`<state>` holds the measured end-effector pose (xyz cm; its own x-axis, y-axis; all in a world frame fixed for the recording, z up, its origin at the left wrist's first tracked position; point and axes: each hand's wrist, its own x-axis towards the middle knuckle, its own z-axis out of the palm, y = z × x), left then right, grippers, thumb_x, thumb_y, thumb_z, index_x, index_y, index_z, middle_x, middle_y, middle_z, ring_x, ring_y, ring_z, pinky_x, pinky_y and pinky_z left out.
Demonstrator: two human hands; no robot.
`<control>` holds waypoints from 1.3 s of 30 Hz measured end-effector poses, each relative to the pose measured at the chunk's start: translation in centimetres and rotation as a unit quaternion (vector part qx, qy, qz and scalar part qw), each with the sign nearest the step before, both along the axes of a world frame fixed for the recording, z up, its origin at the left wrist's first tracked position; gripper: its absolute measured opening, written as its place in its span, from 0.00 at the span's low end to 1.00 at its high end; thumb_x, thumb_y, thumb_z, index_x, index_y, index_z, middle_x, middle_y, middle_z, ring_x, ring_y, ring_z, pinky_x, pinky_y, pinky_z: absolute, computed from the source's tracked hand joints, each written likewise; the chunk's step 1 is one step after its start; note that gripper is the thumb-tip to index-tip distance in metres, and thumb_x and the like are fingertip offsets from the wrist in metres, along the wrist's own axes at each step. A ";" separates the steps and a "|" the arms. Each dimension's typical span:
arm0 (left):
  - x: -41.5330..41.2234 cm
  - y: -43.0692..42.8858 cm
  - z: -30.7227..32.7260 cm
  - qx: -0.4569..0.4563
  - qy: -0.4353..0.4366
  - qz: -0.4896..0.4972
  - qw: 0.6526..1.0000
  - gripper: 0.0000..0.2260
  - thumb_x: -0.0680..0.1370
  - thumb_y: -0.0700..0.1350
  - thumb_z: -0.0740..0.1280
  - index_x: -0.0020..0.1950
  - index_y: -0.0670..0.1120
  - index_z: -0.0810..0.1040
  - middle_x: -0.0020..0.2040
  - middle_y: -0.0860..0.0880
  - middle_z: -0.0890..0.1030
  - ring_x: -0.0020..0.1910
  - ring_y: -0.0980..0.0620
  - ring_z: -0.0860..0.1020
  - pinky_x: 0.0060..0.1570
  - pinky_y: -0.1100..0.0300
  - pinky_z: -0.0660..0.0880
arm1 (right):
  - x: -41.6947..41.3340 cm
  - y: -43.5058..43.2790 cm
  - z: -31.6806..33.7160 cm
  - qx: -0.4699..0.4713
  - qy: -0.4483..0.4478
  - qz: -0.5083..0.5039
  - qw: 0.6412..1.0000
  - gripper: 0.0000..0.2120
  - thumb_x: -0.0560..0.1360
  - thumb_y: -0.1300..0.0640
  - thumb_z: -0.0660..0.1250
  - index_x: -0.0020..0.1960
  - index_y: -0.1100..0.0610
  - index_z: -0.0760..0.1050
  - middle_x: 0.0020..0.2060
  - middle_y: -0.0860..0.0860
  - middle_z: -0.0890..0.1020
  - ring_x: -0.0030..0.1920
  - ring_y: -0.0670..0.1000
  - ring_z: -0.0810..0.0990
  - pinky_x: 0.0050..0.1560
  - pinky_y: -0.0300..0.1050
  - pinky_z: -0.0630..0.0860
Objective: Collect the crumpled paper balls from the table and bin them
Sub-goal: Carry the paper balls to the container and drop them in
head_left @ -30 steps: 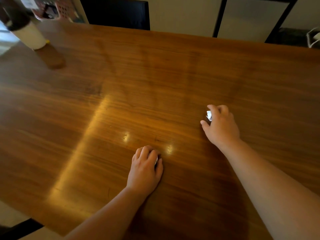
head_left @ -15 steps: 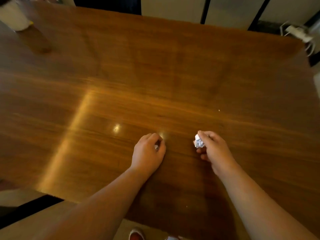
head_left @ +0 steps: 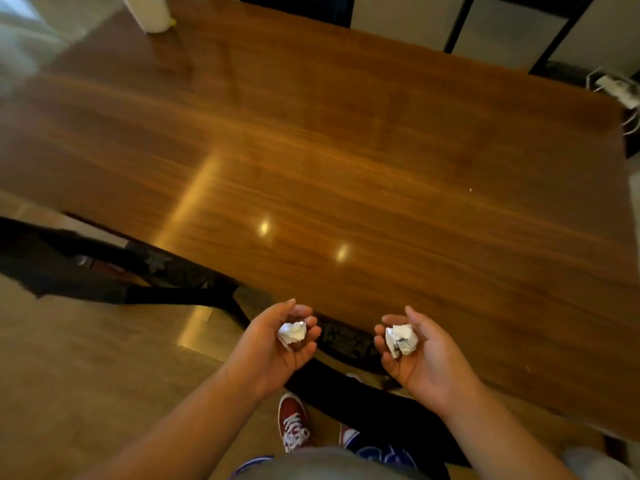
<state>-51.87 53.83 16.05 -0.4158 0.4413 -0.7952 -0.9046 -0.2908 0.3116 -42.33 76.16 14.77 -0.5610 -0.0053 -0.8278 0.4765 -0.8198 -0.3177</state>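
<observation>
My left hand (head_left: pixel 273 344) is turned palm up in front of the table's near edge, its fingers cupped around a white crumpled paper ball (head_left: pixel 292 333). My right hand (head_left: pixel 420 358) is also palm up, a little to the right, and cradles a second crumpled paper ball (head_left: pixel 401 339). Both hands hover off the wooden table (head_left: pixel 346 161), just past its front edge. No bin is in view.
A white cylinder (head_left: pixel 147 12) stands at the table's far left corner. A dark table leg and frame (head_left: pixel 104 268) run below the left edge. My red shoes (head_left: pixel 292 420) are on the tiled floor. A white power strip (head_left: pixel 620 90) lies at the far right.
Both hands lifted their paper balls off the tabletop, drew back past the near edge and turned palm up. The view has pulled back and tilted down.
</observation>
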 end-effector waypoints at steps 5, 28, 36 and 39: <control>4.9 -5.4 1.3 -0.020 0.015 0.074 0.997 0.09 0.74 0.48 0.67 0.42 0.42 0.82 0.37 0.44 0.81 0.35 0.49 0.82 0.29 0.58 0.79 | 2.0 -3.6 1.6 0.021 0.006 0.096 0.995 0.15 0.73 0.49 0.67 0.49 0.62 0.81 0.40 0.59 0.84 0.37 0.55 0.84 0.29 0.46 0.78; 30.7 -26.6 -1.7 -0.092 -0.087 0.616 0.777 0.11 0.78 0.47 0.63 0.41 0.42 0.78 0.31 0.45 0.82 0.27 0.50 0.81 0.24 0.62 0.76 | -2.0 -33.6 2.0 0.070 0.082 0.600 0.793 0.13 0.77 0.50 0.64 0.47 0.60 0.79 0.37 0.56 0.84 0.35 0.52 0.83 0.32 0.44 0.78; 33.9 -41.3 -3.7 -0.091 -0.092 0.680 0.722 0.11 0.77 0.47 0.64 0.40 0.41 0.79 0.31 0.44 0.82 0.26 0.50 0.80 0.24 0.61 0.77 | -2.1 -52.5 1.3 0.051 0.097 0.664 0.739 0.11 0.76 0.51 0.64 0.47 0.59 0.78 0.39 0.56 0.83 0.36 0.52 0.82 0.36 0.44 0.75; 33.3 -46.0 -3.6 -0.099 -0.087 0.671 0.729 0.11 0.77 0.47 0.64 0.40 0.41 0.80 0.32 0.44 0.82 0.28 0.50 0.81 0.25 0.60 0.77 | -2.9 -56.1 1.0 0.062 0.102 0.666 0.736 0.12 0.76 0.50 0.65 0.48 0.58 0.79 0.40 0.56 0.84 0.38 0.52 0.83 0.35 0.44 0.78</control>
